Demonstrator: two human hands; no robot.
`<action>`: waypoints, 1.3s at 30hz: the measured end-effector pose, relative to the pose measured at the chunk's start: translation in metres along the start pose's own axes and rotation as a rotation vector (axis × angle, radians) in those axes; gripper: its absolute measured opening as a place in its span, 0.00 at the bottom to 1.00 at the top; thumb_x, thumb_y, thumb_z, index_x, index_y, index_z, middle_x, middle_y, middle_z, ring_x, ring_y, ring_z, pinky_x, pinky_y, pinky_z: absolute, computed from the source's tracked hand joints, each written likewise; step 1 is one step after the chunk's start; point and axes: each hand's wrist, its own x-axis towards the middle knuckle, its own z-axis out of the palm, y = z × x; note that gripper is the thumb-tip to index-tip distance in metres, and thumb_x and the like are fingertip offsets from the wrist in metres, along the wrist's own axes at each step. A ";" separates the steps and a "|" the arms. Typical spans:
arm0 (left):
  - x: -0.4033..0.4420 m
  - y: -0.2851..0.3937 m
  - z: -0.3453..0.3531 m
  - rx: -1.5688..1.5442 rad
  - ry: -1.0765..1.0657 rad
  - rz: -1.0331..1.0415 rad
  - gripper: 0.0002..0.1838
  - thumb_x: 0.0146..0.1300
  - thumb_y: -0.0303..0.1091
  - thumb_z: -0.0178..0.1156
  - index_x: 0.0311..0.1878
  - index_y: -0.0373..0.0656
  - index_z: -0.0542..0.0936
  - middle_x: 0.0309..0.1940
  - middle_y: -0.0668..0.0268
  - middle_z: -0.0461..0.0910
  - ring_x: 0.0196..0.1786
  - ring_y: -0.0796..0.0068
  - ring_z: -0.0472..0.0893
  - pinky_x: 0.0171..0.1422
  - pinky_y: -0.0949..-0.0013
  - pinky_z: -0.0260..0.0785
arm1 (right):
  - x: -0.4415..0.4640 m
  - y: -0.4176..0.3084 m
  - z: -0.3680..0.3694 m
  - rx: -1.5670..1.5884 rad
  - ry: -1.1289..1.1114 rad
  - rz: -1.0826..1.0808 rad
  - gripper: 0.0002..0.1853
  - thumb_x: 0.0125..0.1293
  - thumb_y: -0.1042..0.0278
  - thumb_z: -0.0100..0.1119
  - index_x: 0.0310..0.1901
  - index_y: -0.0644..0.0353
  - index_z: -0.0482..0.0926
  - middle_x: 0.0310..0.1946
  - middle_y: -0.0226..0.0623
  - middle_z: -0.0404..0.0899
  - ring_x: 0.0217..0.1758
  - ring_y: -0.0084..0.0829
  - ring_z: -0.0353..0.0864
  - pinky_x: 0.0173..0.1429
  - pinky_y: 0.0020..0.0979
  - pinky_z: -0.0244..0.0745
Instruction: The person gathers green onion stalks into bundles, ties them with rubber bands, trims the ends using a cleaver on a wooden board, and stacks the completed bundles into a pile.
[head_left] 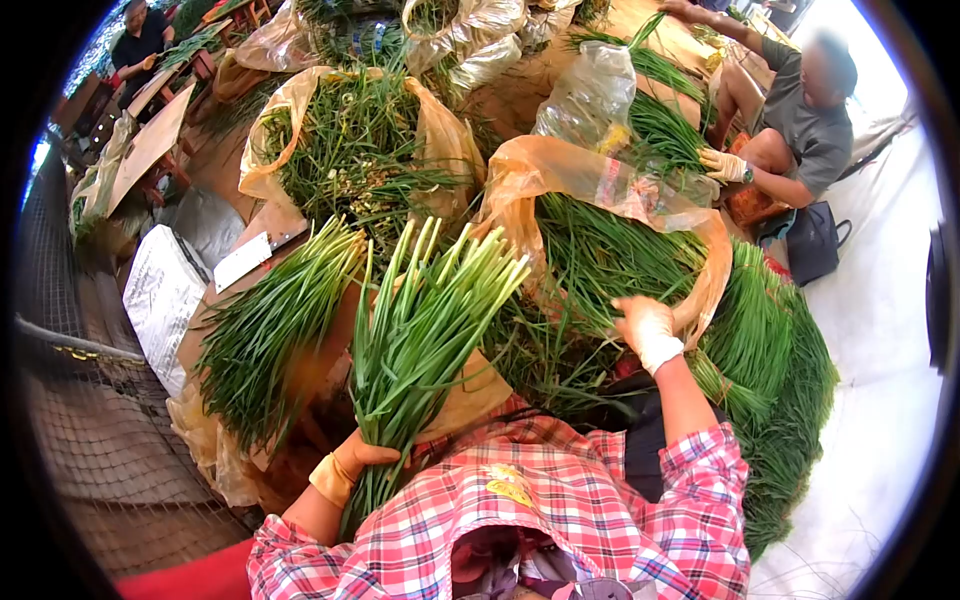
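Observation:
My left hand [350,465], partly gloved, is wrapped round the lower leafy part of a bunch of green stalks [415,340], whose pale ends point up and away. Beside it on the left lies another bunch [285,320] on a board. My right hand [647,325], in a pale glove with bare fingertips, is at the near edge of an open orange plastic bag [715,262] filled with green stalks [610,250]. Its fingers are bent against the stalks; whether they grip any cannot be made out.
A second orange bag [265,150] holds tangled greens. Tied bundles [755,320] are piled at the right. A person [815,115] sits at the upper right, handling stalks; another person [140,45] is at the upper left. Netting [90,420] hangs at the left.

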 end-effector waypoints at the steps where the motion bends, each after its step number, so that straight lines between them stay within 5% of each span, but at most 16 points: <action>1: -0.002 0.000 -0.001 0.020 -0.023 -0.015 0.25 0.45 0.28 0.66 0.49 0.34 0.75 0.33 0.58 0.81 0.34 0.67 0.81 0.40 0.67 0.73 | -0.001 -0.020 -0.012 0.306 0.211 -0.045 0.13 0.59 0.55 0.56 0.41 0.49 0.83 0.34 0.39 0.82 0.37 0.39 0.82 0.40 0.37 0.74; 4: -0.001 0.004 0.011 0.049 0.069 -0.040 0.27 0.43 0.27 0.66 0.51 0.36 0.75 0.36 0.59 0.81 0.36 0.67 0.80 0.42 0.67 0.73 | -0.014 -0.088 -0.064 1.123 0.292 -0.353 0.14 0.60 0.53 0.62 0.29 0.57 0.81 0.23 0.35 0.78 0.25 0.30 0.76 0.32 0.30 0.72; 7: -0.001 0.003 0.017 0.000 0.096 -0.025 0.34 0.39 0.27 0.67 0.57 0.35 0.72 0.44 0.59 0.80 0.41 0.69 0.79 0.45 0.68 0.72 | -0.014 -0.129 -0.066 0.707 0.294 -0.426 0.26 0.51 0.50 0.68 0.49 0.57 0.77 0.21 0.31 0.77 0.24 0.27 0.76 0.33 0.28 0.72; 11: -0.003 0.003 0.021 0.022 0.090 0.026 0.32 0.41 0.25 0.66 0.56 0.37 0.73 0.43 0.61 0.80 0.43 0.68 0.79 0.46 0.67 0.73 | -0.013 -0.163 -0.035 0.647 0.135 -0.521 0.17 0.58 0.50 0.60 0.42 0.53 0.76 0.26 0.40 0.79 0.33 0.45 0.80 0.37 0.39 0.74; 13: -0.002 0.005 0.020 0.041 0.081 0.035 0.32 0.42 0.25 0.66 0.56 0.38 0.73 0.44 0.61 0.79 0.43 0.69 0.78 0.46 0.67 0.73 | -0.027 -0.166 -0.028 0.718 0.127 -0.652 0.11 0.62 0.60 0.58 0.42 0.55 0.76 0.27 0.39 0.80 0.30 0.39 0.81 0.38 0.36 0.75; 16: -0.001 0.004 0.020 0.001 0.057 0.026 0.31 0.43 0.26 0.67 0.56 0.39 0.74 0.44 0.61 0.80 0.44 0.69 0.78 0.45 0.67 0.73 | -0.041 -0.142 -0.050 1.730 -0.493 -0.602 0.08 0.62 0.74 0.60 0.42 0.64 0.78 0.33 0.32 0.81 0.36 0.21 0.79 0.44 0.24 0.76; 18: 0.003 0.006 0.016 0.310 0.089 0.087 0.30 0.43 0.25 0.68 0.55 0.40 0.74 0.43 0.63 0.80 0.43 0.70 0.78 0.44 0.68 0.73 | -0.048 -0.122 -0.063 1.786 -0.328 -0.596 0.08 0.62 0.72 0.60 0.42 0.64 0.79 0.36 0.36 0.81 0.40 0.25 0.80 0.48 0.25 0.74; 21: -0.003 0.007 0.014 0.116 0.058 -0.043 0.30 0.43 0.24 0.68 0.55 0.41 0.74 0.43 0.64 0.80 0.44 0.70 0.77 0.48 0.68 0.72 | -0.039 -0.096 -0.061 1.713 0.029 -0.527 0.08 0.62 0.68 0.60 0.39 0.63 0.80 0.37 0.37 0.81 0.41 0.27 0.80 0.50 0.26 0.75; 25: -0.004 0.001 0.007 0.096 0.053 -0.022 0.34 0.42 0.23 0.68 0.58 0.40 0.72 0.47 0.65 0.78 0.50 0.71 0.76 0.56 0.67 0.67 | -0.009 -0.020 -0.064 2.403 0.465 -0.264 0.06 0.63 0.67 0.60 0.34 0.60 0.80 0.37 0.39 0.81 0.43 0.32 0.80 0.52 0.31 0.75; 27: -0.003 0.000 0.012 0.071 0.049 0.055 0.34 0.42 0.23 0.67 0.58 0.39 0.71 0.47 0.65 0.78 0.50 0.70 0.76 0.56 0.67 0.67 | -0.011 0.012 -0.059 2.324 0.516 -0.298 0.06 0.61 0.67 0.59 0.34 0.60 0.80 0.35 0.38 0.82 0.42 0.34 0.80 0.49 0.32 0.75; 28: -0.005 0.005 0.017 0.052 0.069 0.043 0.33 0.42 0.23 0.67 0.57 0.39 0.72 0.46 0.65 0.78 0.49 0.70 0.76 0.56 0.67 0.68 | -0.010 0.015 -0.055 1.786 0.281 -0.599 0.07 0.60 0.68 0.54 0.32 0.60 0.80 0.33 0.36 0.81 0.41 0.33 0.81 0.46 0.33 0.75; 30: -0.003 0.004 0.018 0.029 0.083 0.032 0.33 0.42 0.23 0.67 0.57 0.39 0.72 0.46 0.65 0.78 0.48 0.70 0.77 0.55 0.68 0.68 | -0.001 0.023 0.004 -0.065 -0.319 -0.660 0.09 0.56 0.62 0.55 0.37 0.51 0.82 0.37 0.39 0.81 0.41 0.35 0.81 0.46 0.36 0.75; 32: 0.000 -0.005 0.010 0.038 0.071 0.046 0.37 0.39 0.24 0.67 0.59 0.36 0.70 0.49 0.59 0.77 0.49 0.68 0.77 0.52 0.67 0.71 | -0.033 -0.006 -0.002 0.071 -0.137 -0.187 0.14 0.61 0.58 0.55 0.46 0.49 0.82 0.37 0.38 0.82 0.42 0.33 0.82 0.43 0.34 0.76; 33: 0.000 -0.004 0.012 0.028 0.077 0.045 0.37 0.39 0.24 0.67 0.59 0.36 0.70 0.49 0.59 0.77 0.49 0.68 0.77 0.52 0.67 0.71 | -0.034 -0.017 -0.007 0.908 -0.194 -0.098 0.13 0.61 0.60 0.59 0.46 0.54 0.81 0.32 0.37 0.82 0.32 0.26 0.82 0.36 0.27 0.75; 34: 0.000 0.001 0.013 0.065 0.072 -0.020 0.36 0.40 0.24 0.67 0.59 0.36 0.70 0.49 0.60 0.78 0.48 0.68 0.77 0.51 0.67 0.71 | -0.041 -0.040 -0.024 1.071 0.013 -0.205 0.14 0.57 0.65 0.65 0.45 0.56 0.80 0.24 0.35 0.80 0.23 0.19 0.76 0.30 0.22 0.71; 39: 0.002 0.001 0.016 0.072 0.068 0.019 0.28 0.44 0.23 0.66 0.53 0.39 0.74 0.41 0.63 0.80 0.42 0.69 0.79 0.45 0.69 0.73 | -0.030 -0.124 -0.040 0.461 0.523 -0.610 0.17 0.47 0.67 0.70 0.42 0.50 0.80 0.26 0.32 0.77 0.29 0.33 0.77 0.35 0.32 0.72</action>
